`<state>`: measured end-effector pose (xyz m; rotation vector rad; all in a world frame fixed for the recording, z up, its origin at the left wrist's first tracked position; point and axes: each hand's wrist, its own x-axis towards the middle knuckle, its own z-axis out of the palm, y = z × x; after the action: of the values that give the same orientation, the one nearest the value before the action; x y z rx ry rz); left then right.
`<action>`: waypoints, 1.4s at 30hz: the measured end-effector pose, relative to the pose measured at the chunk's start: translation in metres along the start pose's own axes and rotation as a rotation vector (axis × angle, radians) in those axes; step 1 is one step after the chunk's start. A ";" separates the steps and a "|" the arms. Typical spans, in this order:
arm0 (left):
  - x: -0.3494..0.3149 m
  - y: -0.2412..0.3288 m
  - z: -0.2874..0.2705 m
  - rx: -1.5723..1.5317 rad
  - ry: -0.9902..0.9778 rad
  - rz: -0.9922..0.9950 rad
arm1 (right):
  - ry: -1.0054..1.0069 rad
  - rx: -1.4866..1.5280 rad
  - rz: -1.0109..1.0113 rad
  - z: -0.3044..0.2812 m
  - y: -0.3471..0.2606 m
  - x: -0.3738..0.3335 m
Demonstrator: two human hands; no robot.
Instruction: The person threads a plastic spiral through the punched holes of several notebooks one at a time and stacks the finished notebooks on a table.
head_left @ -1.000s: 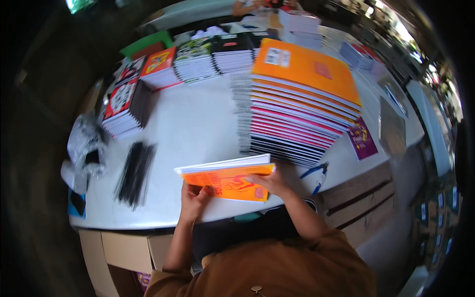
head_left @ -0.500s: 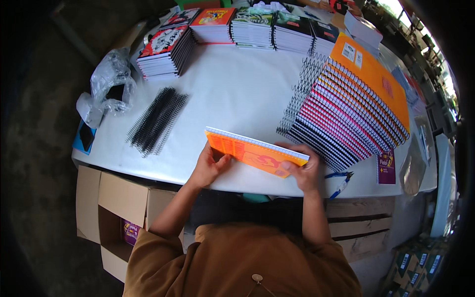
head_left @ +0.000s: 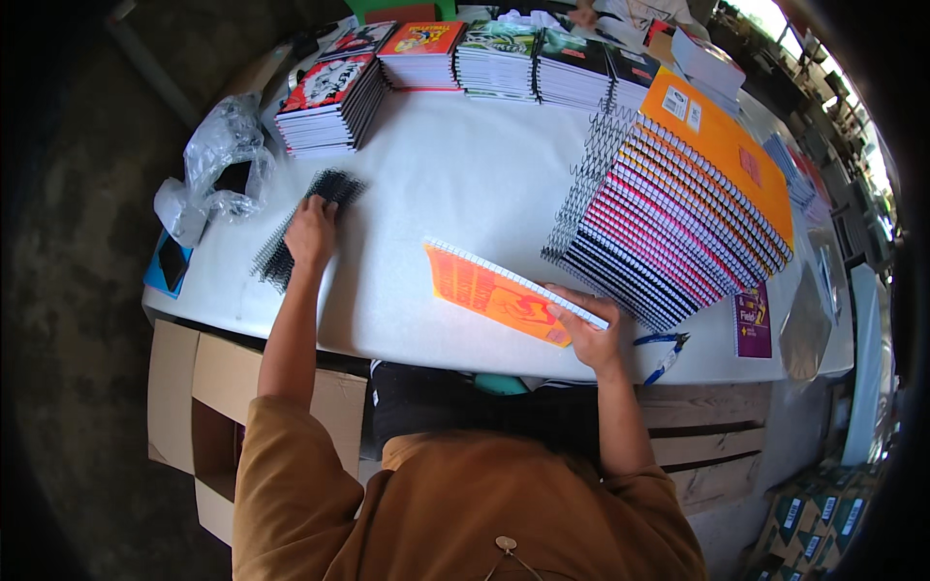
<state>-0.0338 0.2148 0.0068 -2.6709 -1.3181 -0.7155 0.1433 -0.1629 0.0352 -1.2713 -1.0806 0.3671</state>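
My right hand grips one end of an orange-covered notebook, thumb on the cover, tilting it above the near part of the table. A row of punched holes runs along its upper edge, and no coil shows in them. My left hand reaches down onto a pile of black spiral binding coils on the left, its fingers closed on the coils. The fingertips are partly hidden there. Just right of my right hand lies a fanned stack of spiral notebooks with an orange cover on top.
Blue-handled pliers lie at the front edge beside a purple booklet. Stacks of bound notebooks line the far side. A clear plastic bag sits far left. An open cardboard box stands below. Another person's hand shows at the back.
My left hand has let go of the orange notebook and moved left and away onto the black coils. My right hand keeps the notebook, which has shifted slightly right.
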 end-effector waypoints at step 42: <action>-0.020 0.142 -0.153 -0.355 -0.601 0.748 | 0.079 -0.017 0.059 -0.006 -0.012 -0.012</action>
<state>0.0076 0.0704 0.1524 -3.4487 -0.1209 -0.0416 0.1380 -0.1790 0.0412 -1.3239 -0.9824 0.3498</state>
